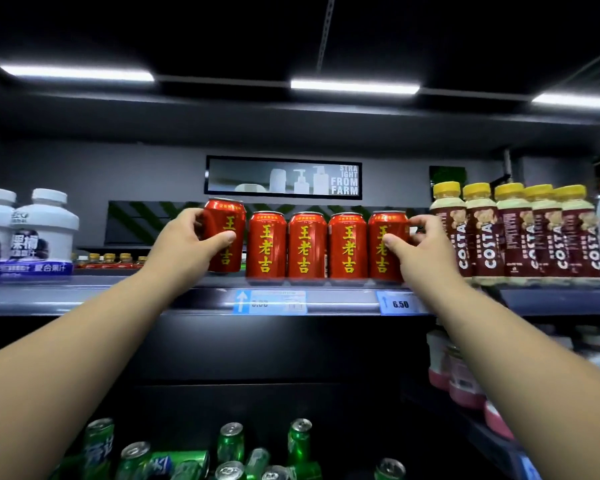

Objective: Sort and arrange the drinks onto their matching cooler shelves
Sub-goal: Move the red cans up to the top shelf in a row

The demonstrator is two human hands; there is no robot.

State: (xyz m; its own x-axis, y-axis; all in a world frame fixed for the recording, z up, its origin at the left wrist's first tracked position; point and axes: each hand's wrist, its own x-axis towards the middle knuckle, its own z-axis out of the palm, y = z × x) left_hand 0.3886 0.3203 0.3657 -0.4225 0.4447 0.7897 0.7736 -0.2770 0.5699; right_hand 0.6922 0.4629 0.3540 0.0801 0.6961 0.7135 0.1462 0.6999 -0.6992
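At the dark cooler shelf [187, 299], the slightly raised left red metal can [226, 216] is gripped mid-body by the left hand [184, 240] and the right red metal can [378, 223] by the right hand [414, 245], both cans being judged rigid, smooth and weighty.

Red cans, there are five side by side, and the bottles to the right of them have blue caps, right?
Not blue: the head view shows yellow caps on the bottles to the right. The red cans are indeed five side by side.
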